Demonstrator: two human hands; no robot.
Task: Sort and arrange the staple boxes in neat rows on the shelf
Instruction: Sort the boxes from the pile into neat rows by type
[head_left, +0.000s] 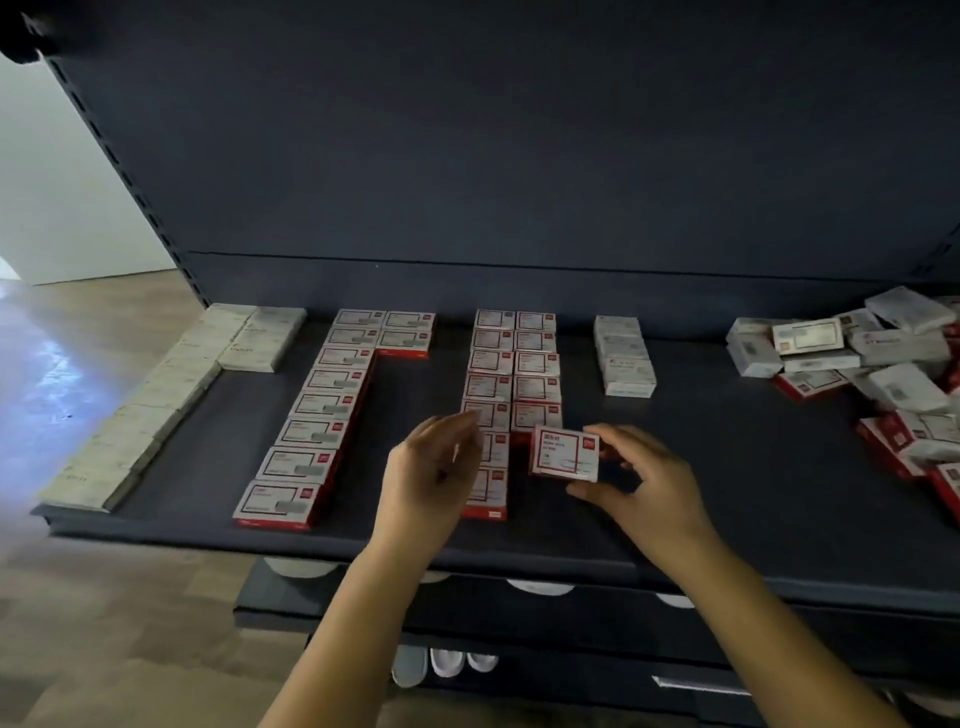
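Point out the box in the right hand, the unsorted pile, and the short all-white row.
Held box (563, 453), head view: middle of its red-framed label.
Unsorted pile (883, 353), head view: a white box in the heap at the shelf's right end.
Short white row (625, 356), head view: top of a middle box.

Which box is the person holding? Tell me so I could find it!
Look at the dark shelf, near its front middle. The right hand pinches one red-and-white staple box, beside the double row of matching boxes. Only this box is tilted and gripped by fingers.
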